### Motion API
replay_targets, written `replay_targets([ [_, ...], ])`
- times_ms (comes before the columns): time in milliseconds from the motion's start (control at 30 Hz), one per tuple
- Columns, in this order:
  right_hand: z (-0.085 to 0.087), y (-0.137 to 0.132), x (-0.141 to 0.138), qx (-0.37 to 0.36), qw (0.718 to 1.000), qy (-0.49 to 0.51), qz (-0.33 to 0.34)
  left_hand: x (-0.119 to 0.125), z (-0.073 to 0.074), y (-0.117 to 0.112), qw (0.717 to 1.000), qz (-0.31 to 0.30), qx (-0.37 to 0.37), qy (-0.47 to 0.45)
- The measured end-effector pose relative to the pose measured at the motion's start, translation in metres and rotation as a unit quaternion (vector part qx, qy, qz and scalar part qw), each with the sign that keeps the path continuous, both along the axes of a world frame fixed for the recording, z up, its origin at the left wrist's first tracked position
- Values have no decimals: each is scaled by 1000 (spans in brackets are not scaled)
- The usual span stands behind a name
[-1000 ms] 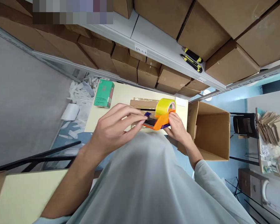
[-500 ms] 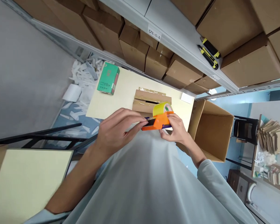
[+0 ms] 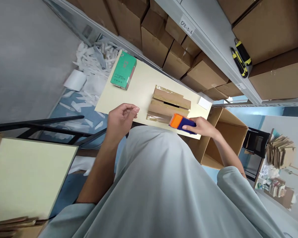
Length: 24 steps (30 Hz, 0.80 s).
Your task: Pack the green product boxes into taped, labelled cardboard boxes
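My right hand (image 3: 201,127) is wrapped round a tape dispenser (image 3: 181,123) with an orange front and a dark blue body. It hovers over the near edge of the pale tabletop (image 3: 136,96). Just beyond it lies a flat-sided cardboard box (image 3: 170,105) with strips of tape along its flaps and a dark slit between them. My left hand (image 3: 122,119) hangs left of the box, fingers curled and thumb against the index finger, with nothing visible in them. The yellow tape roll is out of sight now.
A green box (image 3: 124,70) stands on the table's far left, and a white card (image 3: 204,103) on its right. An open carton (image 3: 220,132) sits to the right. Shelves hold brown boxes (image 3: 157,39) and two utility knives (image 3: 240,59). Paper scraps (image 3: 89,74) lie left.
My hands have moved apart; the left has let go of the dispenser's front and drawn back left. The right hand has turned the dispenser and moved it slightly right. The view has shifted.
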State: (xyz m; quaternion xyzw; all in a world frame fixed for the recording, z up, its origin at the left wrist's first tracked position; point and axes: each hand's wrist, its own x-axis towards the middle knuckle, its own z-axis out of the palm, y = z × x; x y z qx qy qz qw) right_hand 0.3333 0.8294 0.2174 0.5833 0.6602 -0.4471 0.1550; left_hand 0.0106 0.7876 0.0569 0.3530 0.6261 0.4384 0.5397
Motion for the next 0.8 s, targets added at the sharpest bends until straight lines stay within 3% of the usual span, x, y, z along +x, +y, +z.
replay_targets([
  [100, 12, 32, 6, -22, 1000, -14, -17, 6, -19, 22, 997, 21, -14, -75],
  [233, 15, 70, 4, -39, 999, -10, -27, 26, -32, 47, 986, 37, -43, -160],
  [367, -3, 92, 8, -71, 997, 1, -37, 37, -42, 58, 973, 50, -88, -209],
  [567, -37, 99, 14, -110, 992, 15, -56, 37, -62, 62, 963, 61, -134, -225],
  [800, -54, 100, 6, -117, 991, 6, -59, 36, -87, 62, 965, 56, -146, -211],
])
